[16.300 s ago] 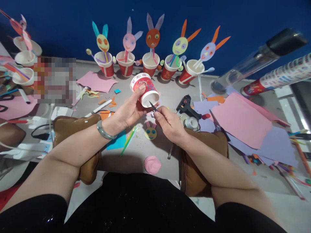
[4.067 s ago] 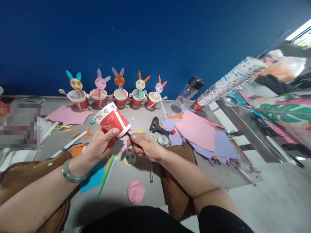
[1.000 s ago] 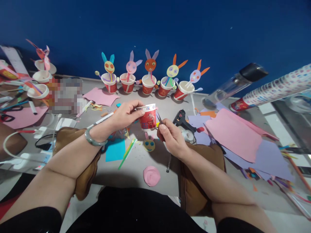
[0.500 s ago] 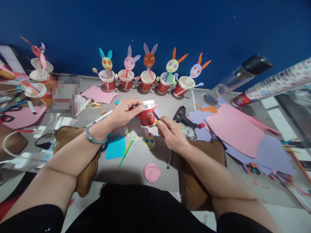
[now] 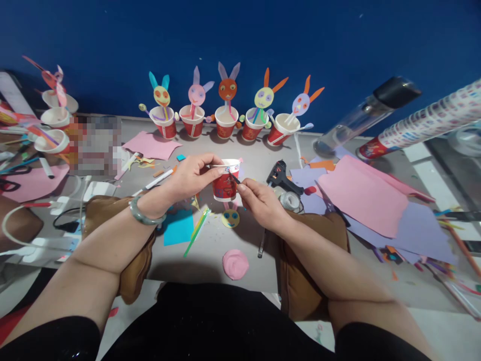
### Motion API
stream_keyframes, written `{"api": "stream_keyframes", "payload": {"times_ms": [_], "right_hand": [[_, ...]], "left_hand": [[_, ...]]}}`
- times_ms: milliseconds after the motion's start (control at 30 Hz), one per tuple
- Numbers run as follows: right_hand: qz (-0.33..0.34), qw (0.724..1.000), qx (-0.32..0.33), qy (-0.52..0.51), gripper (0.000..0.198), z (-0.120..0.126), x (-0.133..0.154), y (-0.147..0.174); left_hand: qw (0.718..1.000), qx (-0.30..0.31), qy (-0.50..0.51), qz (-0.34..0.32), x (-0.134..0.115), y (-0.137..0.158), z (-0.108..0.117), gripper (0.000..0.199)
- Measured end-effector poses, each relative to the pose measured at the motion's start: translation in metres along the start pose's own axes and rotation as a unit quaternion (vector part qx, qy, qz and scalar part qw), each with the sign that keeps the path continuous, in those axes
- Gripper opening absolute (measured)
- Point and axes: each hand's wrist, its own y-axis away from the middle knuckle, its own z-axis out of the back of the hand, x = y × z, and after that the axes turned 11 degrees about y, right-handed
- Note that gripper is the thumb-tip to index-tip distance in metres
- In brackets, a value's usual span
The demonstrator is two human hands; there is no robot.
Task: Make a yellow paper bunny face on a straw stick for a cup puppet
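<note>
My left hand (image 5: 191, 176) pinches the rim of a red-and-white paper cup (image 5: 224, 189), held upright above the table. A thin, dark, pointed tool (image 5: 235, 178) is in the closed fingers of my right hand (image 5: 263, 203). Its tip lies against or just in front of the cup's side, below the white band; I cannot tell whether it goes in. Just below the cup lies a yellow paper bunny face (image 5: 230, 218) with pink ears, partly covered by the cup. Nearer to me is a round pink paper piece (image 5: 235, 264).
A row of paper cups with bunny figures (image 5: 226, 123) stands along the blue wall. On the right are a black glue gun (image 5: 280, 176), a tape roll (image 5: 290, 201), pink sheets (image 5: 364, 195) and a cup stack (image 5: 421, 123). Blue paper (image 5: 178, 228) and green-yellow strips (image 5: 197, 233) lie left.
The dark tool has tilted and its tip has shifted left across the cup's front. The cup sits slightly lower and closer to my right hand. The whole view has shifted a little.
</note>
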Motion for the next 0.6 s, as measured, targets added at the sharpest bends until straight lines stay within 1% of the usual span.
{"api": "stream_keyframes", "payload": {"times_ms": [200, 433, 600], "right_hand": [[-0.007, 1.000, 0.013, -0.009, 0.056, -0.0003, -0.0030, -0.0009], [-0.039, 0.994, 0.060, -0.081, 0.057, 0.0002, -0.0036, -0.0026], [-0.035, 0.994, 0.055, -0.082, 0.058, 0.0001, -0.0019, -0.0023]], "left_hand": [[1.000, -0.005, 0.007, -0.003, -0.0015, 0.0000, -0.0013, 0.020], [1.000, 0.001, 0.001, -0.015, 0.0012, 0.0000, -0.0016, 0.019], [1.000, -0.004, -0.004, -0.015, 0.0018, 0.0006, -0.0017, 0.020]]}}
